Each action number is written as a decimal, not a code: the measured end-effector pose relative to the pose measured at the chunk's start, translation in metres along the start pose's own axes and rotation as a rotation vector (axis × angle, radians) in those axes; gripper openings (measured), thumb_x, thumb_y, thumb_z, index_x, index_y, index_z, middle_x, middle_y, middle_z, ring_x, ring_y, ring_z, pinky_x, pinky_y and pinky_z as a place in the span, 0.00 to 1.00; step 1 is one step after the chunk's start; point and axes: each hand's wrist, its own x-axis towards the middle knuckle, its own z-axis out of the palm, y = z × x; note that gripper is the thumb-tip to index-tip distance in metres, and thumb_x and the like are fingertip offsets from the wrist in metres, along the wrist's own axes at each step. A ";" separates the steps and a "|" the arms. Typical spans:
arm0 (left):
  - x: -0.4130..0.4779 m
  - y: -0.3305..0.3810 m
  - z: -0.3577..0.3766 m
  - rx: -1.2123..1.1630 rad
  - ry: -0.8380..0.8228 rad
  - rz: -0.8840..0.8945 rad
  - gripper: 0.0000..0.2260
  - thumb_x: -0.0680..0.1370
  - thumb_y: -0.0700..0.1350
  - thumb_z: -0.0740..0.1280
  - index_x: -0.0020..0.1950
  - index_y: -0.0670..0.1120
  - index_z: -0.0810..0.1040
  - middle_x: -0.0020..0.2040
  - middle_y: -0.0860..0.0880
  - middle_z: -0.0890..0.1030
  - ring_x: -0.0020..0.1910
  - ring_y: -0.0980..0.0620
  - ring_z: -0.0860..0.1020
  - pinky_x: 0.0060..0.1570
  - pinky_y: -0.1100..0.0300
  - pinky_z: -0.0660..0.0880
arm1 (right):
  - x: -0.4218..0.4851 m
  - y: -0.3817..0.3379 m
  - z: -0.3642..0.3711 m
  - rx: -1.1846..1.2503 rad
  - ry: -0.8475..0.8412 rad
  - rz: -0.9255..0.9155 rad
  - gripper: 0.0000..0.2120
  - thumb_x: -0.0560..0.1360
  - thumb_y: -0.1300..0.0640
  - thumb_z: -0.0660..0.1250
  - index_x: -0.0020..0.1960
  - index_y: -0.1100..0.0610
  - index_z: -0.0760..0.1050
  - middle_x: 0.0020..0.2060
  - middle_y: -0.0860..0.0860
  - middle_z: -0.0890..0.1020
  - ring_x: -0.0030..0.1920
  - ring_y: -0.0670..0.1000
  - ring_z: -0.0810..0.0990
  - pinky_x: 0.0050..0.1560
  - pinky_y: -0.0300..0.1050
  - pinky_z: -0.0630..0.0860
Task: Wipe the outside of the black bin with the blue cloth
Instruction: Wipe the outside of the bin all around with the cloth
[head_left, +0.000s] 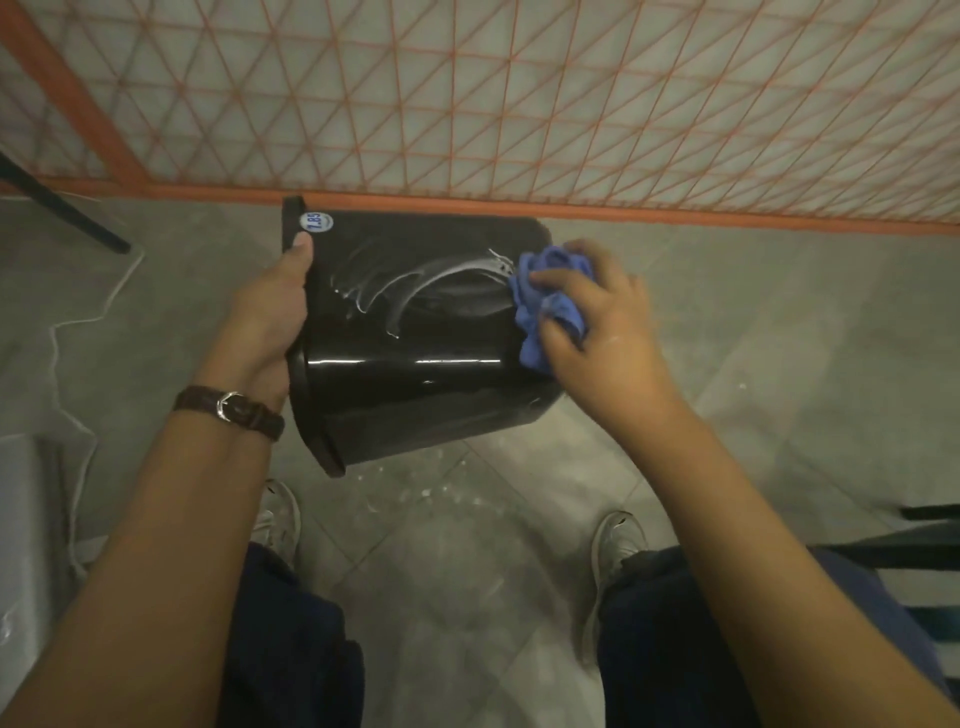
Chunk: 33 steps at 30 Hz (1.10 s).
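Holding the black bin (415, 332) sideways off the tiled floor (753, 364), the left hand (265, 317) curls over its rim to steady it, so the right hand (597, 317), fingers clamped on the bunched blue cloth (540, 306), can scrub the wet-streaked wall near the base.
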 end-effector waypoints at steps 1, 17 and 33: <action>-0.001 0.001 0.001 -0.005 -0.008 0.001 0.15 0.80 0.56 0.59 0.48 0.49 0.80 0.36 0.54 0.85 0.35 0.57 0.83 0.34 0.63 0.80 | 0.000 0.002 0.002 -0.116 -0.044 0.027 0.18 0.74 0.48 0.64 0.62 0.50 0.75 0.70 0.50 0.66 0.62 0.55 0.67 0.62 0.45 0.65; -0.012 0.005 0.000 0.008 -0.075 0.014 0.15 0.79 0.57 0.60 0.47 0.49 0.80 0.42 0.52 0.85 0.37 0.56 0.83 0.34 0.63 0.80 | -0.002 0.001 0.008 -0.023 -0.147 0.023 0.18 0.71 0.61 0.67 0.60 0.54 0.78 0.62 0.52 0.73 0.55 0.52 0.76 0.53 0.37 0.68; -0.010 -0.005 0.012 -0.027 -0.085 0.159 0.12 0.81 0.53 0.59 0.50 0.49 0.80 0.41 0.52 0.86 0.41 0.55 0.84 0.40 0.61 0.80 | 0.006 0.012 -0.007 0.038 -0.064 0.271 0.14 0.72 0.59 0.65 0.55 0.47 0.80 0.57 0.47 0.73 0.53 0.51 0.78 0.48 0.40 0.69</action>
